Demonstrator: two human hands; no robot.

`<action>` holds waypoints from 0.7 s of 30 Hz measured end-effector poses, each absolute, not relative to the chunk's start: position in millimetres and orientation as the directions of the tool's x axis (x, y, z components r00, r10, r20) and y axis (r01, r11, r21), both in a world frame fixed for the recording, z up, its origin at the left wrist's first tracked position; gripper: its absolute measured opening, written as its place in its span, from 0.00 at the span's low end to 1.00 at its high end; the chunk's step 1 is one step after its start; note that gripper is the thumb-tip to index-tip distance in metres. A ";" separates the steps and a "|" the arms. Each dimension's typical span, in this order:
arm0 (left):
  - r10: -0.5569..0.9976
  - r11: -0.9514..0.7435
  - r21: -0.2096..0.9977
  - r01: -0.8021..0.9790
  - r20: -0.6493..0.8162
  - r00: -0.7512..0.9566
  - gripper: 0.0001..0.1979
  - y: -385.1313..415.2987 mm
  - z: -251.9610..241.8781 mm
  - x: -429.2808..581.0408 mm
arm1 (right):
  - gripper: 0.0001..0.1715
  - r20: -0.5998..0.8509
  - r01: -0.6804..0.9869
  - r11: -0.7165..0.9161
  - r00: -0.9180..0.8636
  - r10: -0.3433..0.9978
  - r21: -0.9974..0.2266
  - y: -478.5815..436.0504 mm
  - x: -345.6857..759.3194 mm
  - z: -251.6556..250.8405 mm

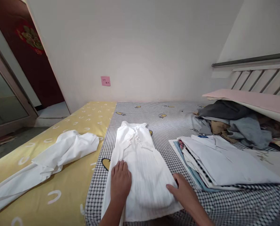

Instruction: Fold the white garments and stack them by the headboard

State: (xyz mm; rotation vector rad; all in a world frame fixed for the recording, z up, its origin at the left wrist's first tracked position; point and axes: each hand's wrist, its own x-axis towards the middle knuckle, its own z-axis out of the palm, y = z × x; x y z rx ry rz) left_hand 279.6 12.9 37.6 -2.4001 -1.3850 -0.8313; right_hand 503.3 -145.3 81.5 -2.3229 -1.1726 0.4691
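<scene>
A long white garment, which looks like a dress or long blouse, lies lengthwise on the checked sheet with its neck end away from me. Gathered or ruffled cloth shows near its upper part, and its left side has a layer folded along it. My left hand rests flat on the left part of the cloth, fingers extended forward. At the lower right edge, my right hand pinches the garment between thumb and fingers. The hem spreads out close to me, between my forearms.
A crumpled white garment lies on the yellow sheet at left. To the right stands a stack of folded clothes, a white shirt on top. Behind it are heaped clothes under a pink-topped pad. A wall borders the bed.
</scene>
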 end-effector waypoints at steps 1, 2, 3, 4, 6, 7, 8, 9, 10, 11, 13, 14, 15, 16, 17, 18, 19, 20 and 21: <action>0.709 -0.519 0.069 0.852 0.592 0.384 0.17 12.9 37.3 279.6 | 0.09 -0.070 0.642 -0.497 0.570 0.819 -0.584 -147.5 495.7 86.2; 0.706 -0.521 0.072 0.850 0.596 0.383 0.18 12.9 37.2 279.6 | 0.10 -0.065 0.635 -0.480 0.561 0.825 -0.606 -148.9 487.7 90.2; 0.705 -0.523 0.077 0.849 0.599 0.380 0.18 12.9 37.2 279.7 | 0.13 -0.062 0.630 -0.455 0.543 0.838 -0.629 -149.7 479.4 93.0; 0.704 -0.525 0.081 0.847 0.601 0.378 0.18 12.8 37.4 279.8 | 0.17 -0.058 0.630 -0.427 0.518 0.853 -0.649 -149.8 471.2 94.5; 0.706 -0.525 0.086 0.847 0.600 0.377 0.18 12.4 38.7 279.9 | 0.25 -0.074 0.641 -0.380 0.450 0.890 -0.667 -148.6 455.8 92.8; 0.707 -0.524 0.084 0.847 0.598 0.378 0.18 12.1 39.6 279.9 | 0.28 -0.107 0.634 -0.357 0.398 0.911 -0.686 -147.7 449.3 89.8; 0.708 -0.523 0.082 0.848 0.595 0.379 0.18 11.7 40.5 279.9 | 0.30 -0.158 0.604 -0.340 0.334 0.929 -0.721 -147.0 444.0 85.9; 0.710 -0.522 0.081 0.849 0.594 0.380 0.18 11.3 41.5 280.0 | 0.33 -0.218 0.551 -0.333 0.265 0.939 -0.765 -146.8 440.0 81.7; 0.710 -0.523 0.081 0.849 0.592 0.381 0.18 11.0 42.2 280.0 | 0.35 -0.274 0.485 -0.337 0.196 0.941 -0.807 -147.3 437.4 77.7; 0.711 -0.523 0.083 0.848 0.591 0.380 0.18 10.8 42.7 280.1 | 0.37 -0.321 0.420 -0.346 0.132 0.938 -0.839 -148.6 436.0 74.5; 0.713 -0.525 0.093 0.846 0.590 0.378 0.18 10.8 42.9 280.3 | 0.41 -0.379 0.345 -0.364 0.026 0.925 -0.865 -153.5 436.7 72.1; 0.714 -0.526 0.098 0.845 0.590 0.377 0.18 11.1 42.7 280.3 | 0.42 -0.394 0.340 -0.362 -0.028 0.919 -0.868 -156.6 438.1 73.3; 0.715 -0.526 0.101 0.844 0.589 0.376 0.18 11.4 42.3 280.3 | 0.41 -0.404 0.342 -0.353 -0.090 0.910 -0.871 -159.6 439.8 76.0; 0.716 -0.526 0.103 0.844 0.589 0.375 0.18 11.8 41.8 280.3 | 0.38 -0.413 0.339 -0.344 -0.159 0.897 -0.876 -161.9 441.4 79.8; 0.717 -0.525 0.103 0.845 0.589 0.373 0.18 12.1 41.3 280.3 | 0.35 -0.414 0.318 -0.336 -0.223 0.883 -0.887 -163.1 442.7 84.5; 0.717 -0.524 0.103 0.845 0.589 0.373 0.18 12.4 40.9 280.2 | 0.31 -0.405 0.277 -0.332 -0.272 0.873 -0.902 -162.6 443.5 89.8; 0.717 -0.524 0.100 0.846 0.588 0.374 0.18 12.6 40.5 280.2 | 0.29 -0.383 0.223 -0.326 -0.300 0.874 -0.919 -160.0 443.7 95.5; 0.716 -0.524 0.097 0.846 0.588 0.376 0.18 12.7 40.2 280.2 | 0.27 -0.348 0.164 -0.312 -0.295 0.890 -0.936 -155.2 443.7 101.3; 0.714 -0.525 0.091 0.846 0.587 0.380 0.18 12.7 39.9 280.1 | 0.27 -0.301 0.113 -0.281 -0.247 0.921 -0.953 -147.9 443.5 107.1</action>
